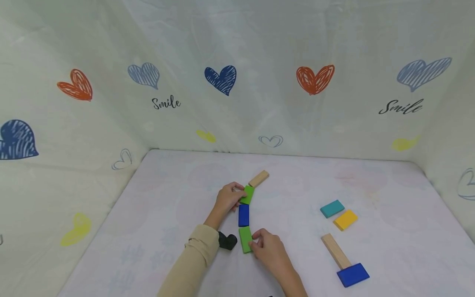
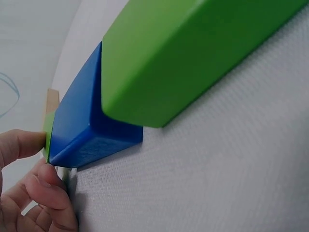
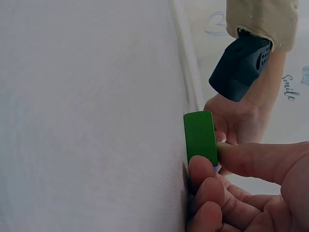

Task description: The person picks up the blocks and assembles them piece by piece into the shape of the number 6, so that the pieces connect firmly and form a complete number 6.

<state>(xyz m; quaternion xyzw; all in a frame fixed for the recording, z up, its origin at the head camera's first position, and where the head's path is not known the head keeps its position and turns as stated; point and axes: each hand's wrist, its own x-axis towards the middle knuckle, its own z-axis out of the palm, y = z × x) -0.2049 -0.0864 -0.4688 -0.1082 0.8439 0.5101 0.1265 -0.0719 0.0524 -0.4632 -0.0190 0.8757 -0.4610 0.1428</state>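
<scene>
A curved row of blocks lies on the table, end to end: a wooden block [image 1: 259,178] at the far end, a far green block [image 1: 248,194], a blue block [image 1: 243,215], then a near green block [image 1: 245,239]. My left hand [image 1: 228,198] pinches the far green block, coming from its left side. At the near end of the row, my right hand [image 1: 272,251] pinches the near green block from the right. In the right wrist view the thumb [image 3: 256,157] and a fingertip [image 3: 200,169] touch this green block [image 3: 200,137].
To the right lie a teal block [image 1: 332,208], a yellow block [image 1: 345,220], another wooden block [image 1: 336,251] and another blue block [image 1: 353,274]. A dark wrist device [image 1: 227,241] sits at the left sleeve. A printed cloth wall [image 1: 259,115] rises behind the table [image 1: 178,185].
</scene>
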